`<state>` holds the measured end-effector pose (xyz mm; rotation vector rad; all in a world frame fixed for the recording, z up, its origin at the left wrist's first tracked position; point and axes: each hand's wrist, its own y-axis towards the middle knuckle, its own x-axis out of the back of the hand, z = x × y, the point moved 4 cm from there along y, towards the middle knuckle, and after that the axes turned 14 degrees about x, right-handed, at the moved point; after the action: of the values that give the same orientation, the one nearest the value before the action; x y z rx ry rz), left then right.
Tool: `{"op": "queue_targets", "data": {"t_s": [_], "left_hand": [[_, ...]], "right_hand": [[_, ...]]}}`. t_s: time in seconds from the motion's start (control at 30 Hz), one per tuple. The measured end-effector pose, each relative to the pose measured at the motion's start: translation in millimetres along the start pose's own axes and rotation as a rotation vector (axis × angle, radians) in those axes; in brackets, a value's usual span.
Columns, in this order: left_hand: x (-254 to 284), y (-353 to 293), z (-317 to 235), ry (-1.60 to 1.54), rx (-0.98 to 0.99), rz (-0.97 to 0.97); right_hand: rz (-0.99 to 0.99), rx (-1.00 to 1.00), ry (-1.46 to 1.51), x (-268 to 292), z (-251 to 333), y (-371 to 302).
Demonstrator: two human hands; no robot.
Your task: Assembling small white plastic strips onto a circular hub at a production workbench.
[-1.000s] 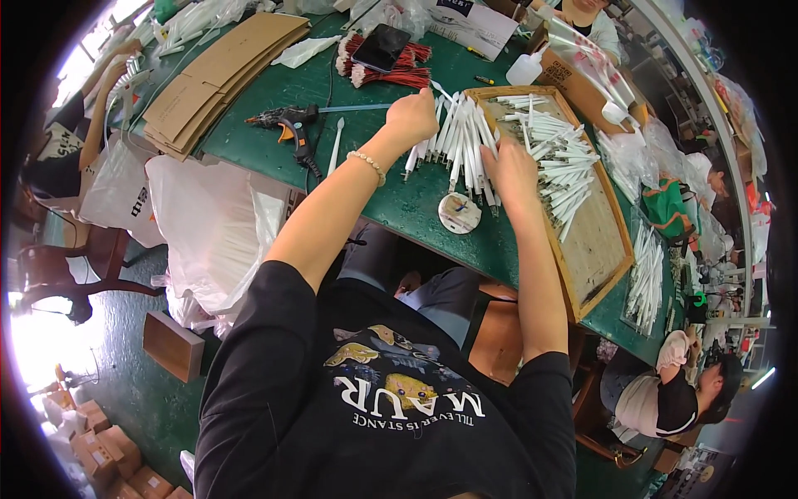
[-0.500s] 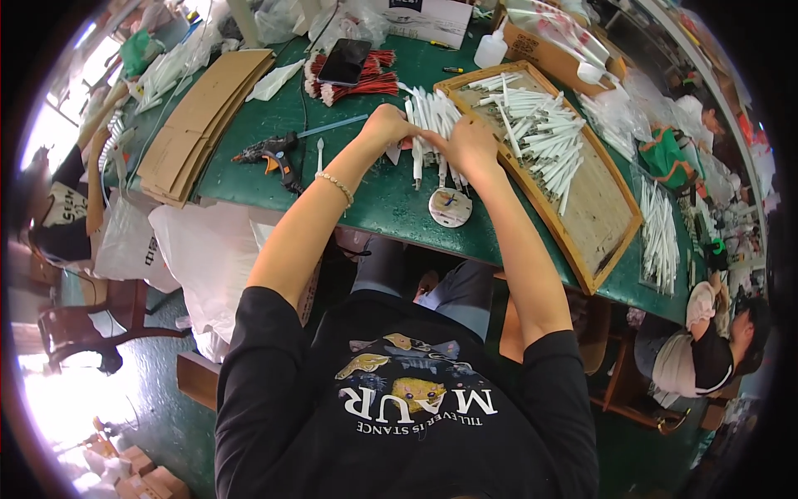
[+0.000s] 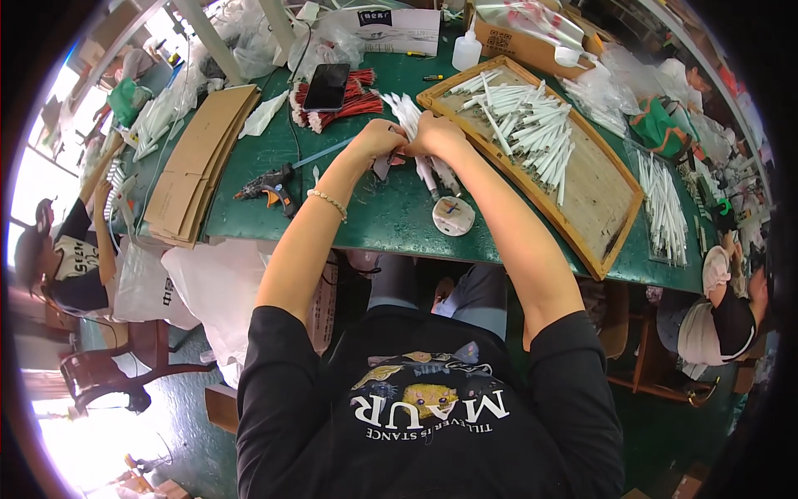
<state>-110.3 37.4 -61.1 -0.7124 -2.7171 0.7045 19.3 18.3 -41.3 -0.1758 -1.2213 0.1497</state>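
Observation:
My left hand (image 3: 380, 140) is closed at the left of a loose bundle of slim white tubes (image 3: 405, 112). Its fingertips meet those of my right hand, and a small pale piece (image 3: 382, 167) shows below them; the grip itself is hidden. Curled over the bundle from the right, my right hand (image 3: 437, 135) has its fingers closed round the tubes. Their lower ends stick out toward me, next to a round white disc (image 3: 453, 216) with small coloured marks on top, lying near the table's front edge.
At right lies a wooden-framed tray (image 3: 594, 220) with many white tubes; more tubes (image 3: 662, 208) lie beyond it. Left are a glue gun (image 3: 274, 190), cardboard sheets (image 3: 195, 166), and a phone (image 3: 327, 87) on red wire bundles (image 3: 357, 104). A squeeze bottle (image 3: 467, 51) stands behind. People sit at both sides.
My hands have come closer together, and the tubes now sit bunched more tightly and slanted between them. The whole view has shifted slightly.

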Motion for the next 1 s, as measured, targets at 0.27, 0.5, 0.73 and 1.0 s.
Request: {"op": "queue_targets", "data": {"t_s": [0.27, 0.5, 0.73, 1.0], "left_hand": [[1, 5, 1, 0.096, -0.036, -0.007], [7, -1, 4, 0.107, -0.057, -0.074], [10, 13, 14, 0.209, -0.141, -0.112], [-7, -26, -5, 0.375, -0.152, -0.039]], "right_hand": [[-0.173, 0.02, -0.081, 19, 0, -3], [-0.206, 0.103, 0.093, 37, -38, 4], [-0.235, 0.33, 0.821, 64, -65, -22], [-0.392, 0.277, 0.883, 194, -217, -137]]}}
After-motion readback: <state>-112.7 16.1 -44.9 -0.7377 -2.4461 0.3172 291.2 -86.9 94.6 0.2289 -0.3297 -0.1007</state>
